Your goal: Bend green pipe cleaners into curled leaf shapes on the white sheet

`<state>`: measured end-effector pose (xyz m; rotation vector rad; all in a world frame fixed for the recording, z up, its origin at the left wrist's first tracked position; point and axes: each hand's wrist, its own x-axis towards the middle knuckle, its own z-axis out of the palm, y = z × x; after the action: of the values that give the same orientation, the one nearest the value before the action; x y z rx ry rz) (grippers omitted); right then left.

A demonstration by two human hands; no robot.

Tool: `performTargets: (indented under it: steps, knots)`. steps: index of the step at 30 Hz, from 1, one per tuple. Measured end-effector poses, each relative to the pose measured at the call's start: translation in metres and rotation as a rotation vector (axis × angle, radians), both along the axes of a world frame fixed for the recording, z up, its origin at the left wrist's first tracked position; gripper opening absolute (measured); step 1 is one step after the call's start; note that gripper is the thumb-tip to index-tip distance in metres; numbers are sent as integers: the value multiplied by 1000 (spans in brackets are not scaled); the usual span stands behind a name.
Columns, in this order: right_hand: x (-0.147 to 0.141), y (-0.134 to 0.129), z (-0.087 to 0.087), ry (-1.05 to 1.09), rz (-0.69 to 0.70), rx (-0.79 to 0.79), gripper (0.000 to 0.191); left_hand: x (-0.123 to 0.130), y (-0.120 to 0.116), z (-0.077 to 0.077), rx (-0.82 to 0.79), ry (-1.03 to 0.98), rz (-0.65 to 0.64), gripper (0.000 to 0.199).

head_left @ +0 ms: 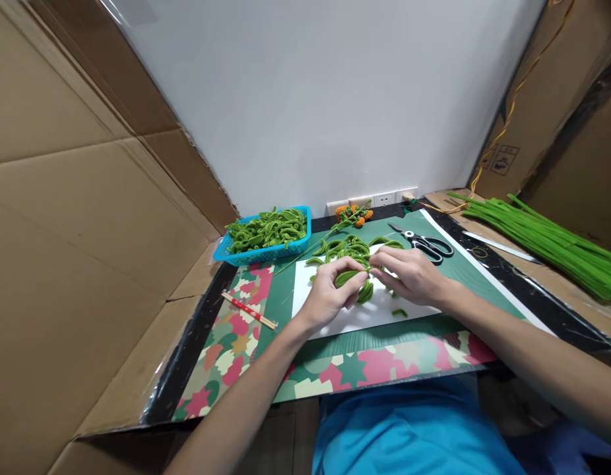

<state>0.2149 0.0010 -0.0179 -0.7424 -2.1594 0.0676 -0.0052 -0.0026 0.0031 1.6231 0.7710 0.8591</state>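
Observation:
My left hand (334,290) is closed, its thumb and index finger pinching a green fuzzy leaf piece (346,278) above a white sheet (315,328). Facing it, my right hand (408,272) is closed too, with its fingertips at the same piece's end, close to the left fingertips. Curled green fuzzy pieces (352,247) lie behind and beneath the hands. One short green bit (399,312) rests apart on the sheet, in front of my right hand.
A blue basket (266,254) of green pieces stands at the back left, beside an orange-flowered stem (353,215). Black-handled scissors (424,244) lie behind my right hand. Chopsticks (249,310) lie left; long green stems (547,244) lie right. Cardboard walls flank the table.

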Motion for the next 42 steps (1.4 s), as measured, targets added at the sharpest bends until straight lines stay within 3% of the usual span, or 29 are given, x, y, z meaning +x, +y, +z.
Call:
performTargets:
  steps: [3, 6, 8, 9, 11, 14, 19, 22, 25, 27, 29, 31, 35, 37, 39, 42]
  knots:
    - [-7, -3, 2, 140, 74, -232, 39, 0, 0, 0, 87, 64, 5, 29]
    - [-16, -4, 6, 426, 197, -767, 51, -3, 1, 0, 456, 282, 93, 21]
    - [-17, -1, 8, 583, 311, -1151, 57, -6, 5, 1, 742, 461, 74, 21]
    - [-16, 1, 8, 617, 373, -1296, 58, -7, 7, 1, 854, 533, 40, 23]
    - [-13, 5, 8, 649, 453, -1423, 57, -9, 11, 1, 983, 612, -4, 27]
    - [-11, 8, 6, 654, 416, -1279, 53, -6, 16, -1, 939, 543, 22, 24]
    - [-9, 7, 2, 338, 122, -546, 35, 2, 18, -1, 546, 315, 88, 16]
    - [-4, 8, -2, 140, 98, -211, 30, 1, 16, -4, 310, 259, 35, 22]
    - [-1, 9, -6, 61, 124, -74, 27, -1, 13, -8, 174, 174, -11, 26]
    - [-2, 8, -6, 85, 114, -75, 30, -2, 10, -10, 175, 165, -14, 26]
    - [-7, 6, -5, 183, 78, -165, 37, -3, 10, -9, 292, 219, 27, 24]
    - [-13, 5, -3, 339, 64, -400, 45, -4, 12, -7, 523, 324, 67, 20]
    - [-24, 6, 4, 637, 194, -1111, 57, -8, 23, -2, 989, 582, 22, 26]
    - [-25, 6, 7, 672, 224, -1254, 56, -11, 26, -2, 1082, 641, -1, 29]
    - [-23, 6, 8, 608, 184, -1140, 54, -12, 26, -4, 1071, 612, 16, 26]
    - [-18, 6, 7, 395, 89, -682, 48, -9, 20, -8, 883, 462, 113, 17]
